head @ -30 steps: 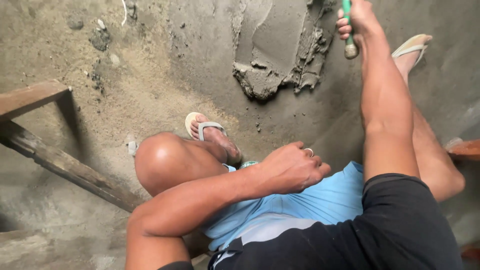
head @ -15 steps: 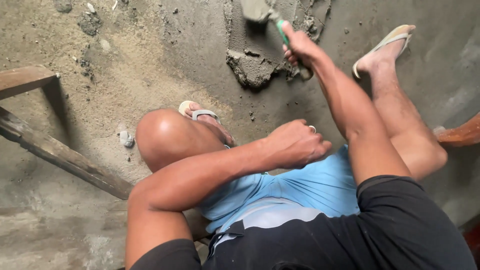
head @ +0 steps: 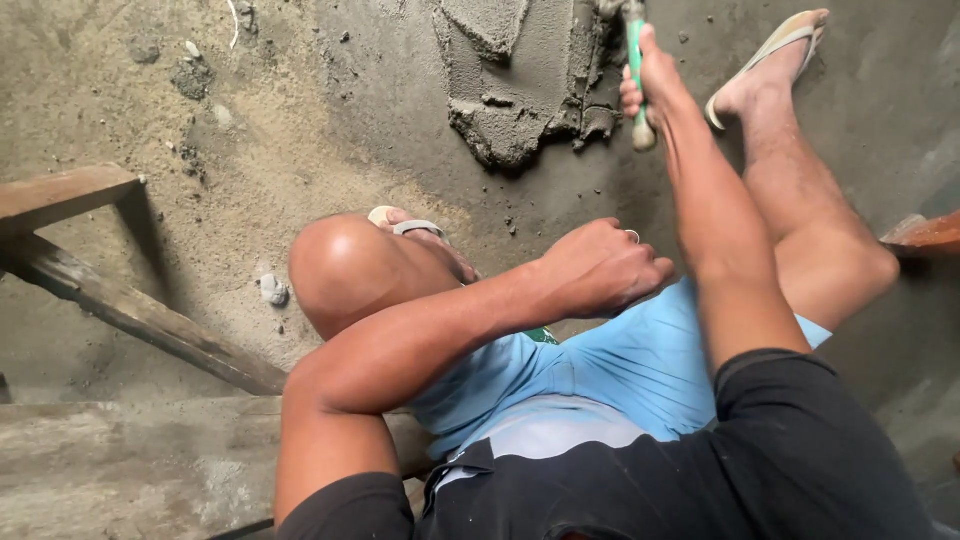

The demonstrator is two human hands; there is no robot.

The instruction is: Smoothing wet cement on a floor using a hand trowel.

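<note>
I squat over a sandy concrete floor. My right hand [head: 650, 85] reaches forward and grips the green handle of a trowel [head: 634, 60], whose blade is cut off by the top edge, right beside a patch of wet grey mortar [head: 510, 90]. My left hand [head: 600, 268] is loosely closed with a ring on one finger. It holds nothing and rests across my lap between my bent knees, above my light blue shorts.
My left foot in a sandal [head: 420, 232] sits below the mortar and my right foot in a sandal [head: 770, 55] is at the upper right. Wooden beams [head: 130, 310] lie at the left. An orange-brown object [head: 925, 232] pokes in at the right edge.
My right hand with the trowel swung down and left to the mortar half a second ago, then moved back to the patch's right edge. The left hand stayed on my lap.
</note>
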